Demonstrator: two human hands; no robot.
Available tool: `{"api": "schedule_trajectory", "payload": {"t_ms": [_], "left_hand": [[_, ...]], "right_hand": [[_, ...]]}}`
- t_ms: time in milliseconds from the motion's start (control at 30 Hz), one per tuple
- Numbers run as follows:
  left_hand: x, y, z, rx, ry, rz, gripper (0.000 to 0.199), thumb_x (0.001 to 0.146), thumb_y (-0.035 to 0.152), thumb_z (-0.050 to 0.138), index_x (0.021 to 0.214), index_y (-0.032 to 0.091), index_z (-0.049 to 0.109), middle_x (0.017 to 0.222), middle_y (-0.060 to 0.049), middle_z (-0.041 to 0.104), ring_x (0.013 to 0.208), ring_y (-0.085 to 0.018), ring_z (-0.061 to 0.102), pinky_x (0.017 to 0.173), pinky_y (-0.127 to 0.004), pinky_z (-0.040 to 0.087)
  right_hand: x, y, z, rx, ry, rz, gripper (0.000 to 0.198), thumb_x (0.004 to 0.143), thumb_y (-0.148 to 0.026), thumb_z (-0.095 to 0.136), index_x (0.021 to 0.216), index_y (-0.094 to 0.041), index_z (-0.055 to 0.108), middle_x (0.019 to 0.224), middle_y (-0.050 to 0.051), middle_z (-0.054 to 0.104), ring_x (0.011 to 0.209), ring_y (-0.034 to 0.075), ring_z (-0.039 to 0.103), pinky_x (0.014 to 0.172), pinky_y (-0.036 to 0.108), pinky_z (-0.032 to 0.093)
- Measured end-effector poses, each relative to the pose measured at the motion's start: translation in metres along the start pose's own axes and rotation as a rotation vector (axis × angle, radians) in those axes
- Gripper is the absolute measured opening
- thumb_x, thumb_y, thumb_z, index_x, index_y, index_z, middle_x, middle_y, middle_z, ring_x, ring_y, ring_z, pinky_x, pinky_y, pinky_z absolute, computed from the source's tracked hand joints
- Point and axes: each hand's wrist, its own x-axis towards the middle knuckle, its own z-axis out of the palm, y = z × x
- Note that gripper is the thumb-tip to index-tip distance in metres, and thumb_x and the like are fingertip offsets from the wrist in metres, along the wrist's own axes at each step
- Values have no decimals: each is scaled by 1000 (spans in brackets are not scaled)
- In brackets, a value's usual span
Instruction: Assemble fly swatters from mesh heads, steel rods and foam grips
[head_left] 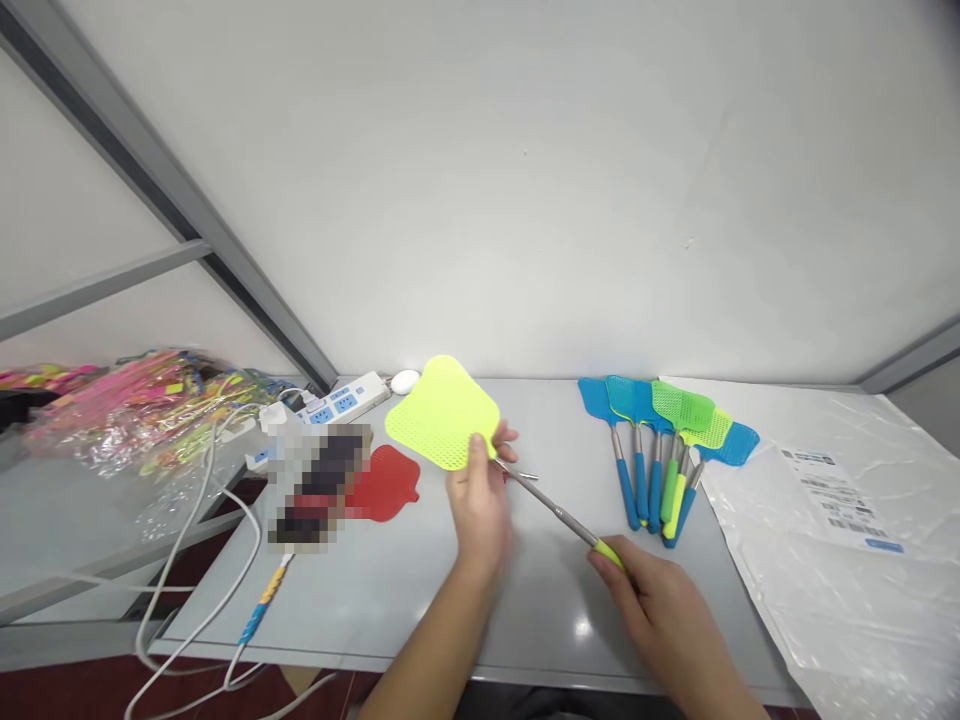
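Note:
A yellow-green fly swatter (444, 415) is held in the air over the grey table, its metal rod (551, 508) slanting down to the right. My left hand (481, 490) pinches the base of its mesh head, thumb on top. Around its yellow-green grip my right hand (649, 595) is closed, hiding most of the handle. Partly behind my left hand, a short metal rod (529, 476) with a bit of red lies on the table. Left of it rests a red swatter head (386, 485).
Several blue and green fly swatters (656, 470) lie fanned at the right, beside a white plastic mailer (817, 520) with a label. A power strip (345, 400), white cables (251, 560) and a blurred-out object (322, 485) occupy the left. Bagged colourful items (165, 400) sit beyond the frame.

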Motion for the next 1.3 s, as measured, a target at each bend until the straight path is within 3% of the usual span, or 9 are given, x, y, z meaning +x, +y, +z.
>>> {"api": "schedule_trajectory", "payload": {"t_ms": [133, 333, 500, 567, 733, 967, 1100, 1200, 1300], "left_hand": [[-32, -16, 18, 142, -143, -135, 40, 93, 47, 53, 91, 14, 75, 86, -10, 72, 80, -18, 64, 80, -31, 47], [-31, -20, 21, 160, -222, -185, 42, 94, 49, 49, 92, 14, 73, 84, -9, 72, 74, -17, 61, 77, -32, 48], [-29, -21, 22, 159, -267, -212, 45, 93, 50, 49, 88, 13, 74, 81, -10, 71, 70, -16, 60, 73, -30, 48], [-29, -21, 23, 157, -273, -218, 44, 92, 50, 51, 87, 12, 73, 80, -10, 71, 68, -16, 60, 71, -30, 48], [-28, -21, 22, 153, -249, -214, 42, 90, 51, 54, 85, 14, 72, 76, -8, 69, 63, -14, 59, 68, -29, 48], [-28, -22, 24, 244, -291, -189, 41, 92, 50, 51, 83, 14, 69, 72, -7, 68, 61, -14, 55, 63, -26, 45], [-39, -29, 26, 309, -455, -304, 38, 94, 49, 47, 90, 16, 66, 73, -6, 66, 71, -17, 58, 69, -28, 46], [-42, -33, 28, 416, -579, -385, 37, 95, 50, 44, 92, 19, 63, 67, -1, 58, 62, -16, 55, 61, -27, 44], [-30, -35, 38, 657, -661, -234, 40, 96, 51, 38, 77, 21, 56, 62, 1, 51, 57, -15, 50, 56, -26, 40]], "right_hand": [[9, -19, 12, 207, 30, 90, 40, 98, -52, 32, 77, -23, 51, 59, -1, 55, 55, 17, 52, 53, 25, 33], [13, -20, 10, 446, -34, 174, 46, 94, -58, 37, 77, -20, 56, 60, -3, 47, 58, 14, 44, 55, 24, 30], [12, -19, 14, 793, -303, 319, 50, 94, -63, 31, 79, -20, 53, 51, -9, 25, 46, 11, 23, 45, 23, 19], [13, -19, 19, 752, -273, 301, 48, 95, -62, 30, 78, -21, 50, 51, -9, 27, 45, 11, 24, 45, 23, 19], [15, -20, 26, 274, 114, 180, 34, 96, -49, 36, 75, -23, 45, 56, -1, 50, 50, 16, 42, 50, 26, 21], [18, -23, 25, 643, -85, 215, 42, 97, -52, 35, 73, -21, 48, 59, -5, 37, 55, 12, 35, 50, 23, 26], [24, -19, 24, 904, -36, 286, 37, 95, -55, 38, 91, -20, 52, 63, -6, 36, 55, 11, 32, 49, 23, 27], [27, -19, 15, 905, -8, 292, 38, 97, -51, 38, 117, -21, 50, 67, -5, 40, 56, 12, 37, 51, 24, 32], [25, -14, 4, 753, -15, 235, 41, 98, -46, 35, 129, -21, 46, 69, -4, 46, 62, 15, 47, 58, 26, 41]]}}
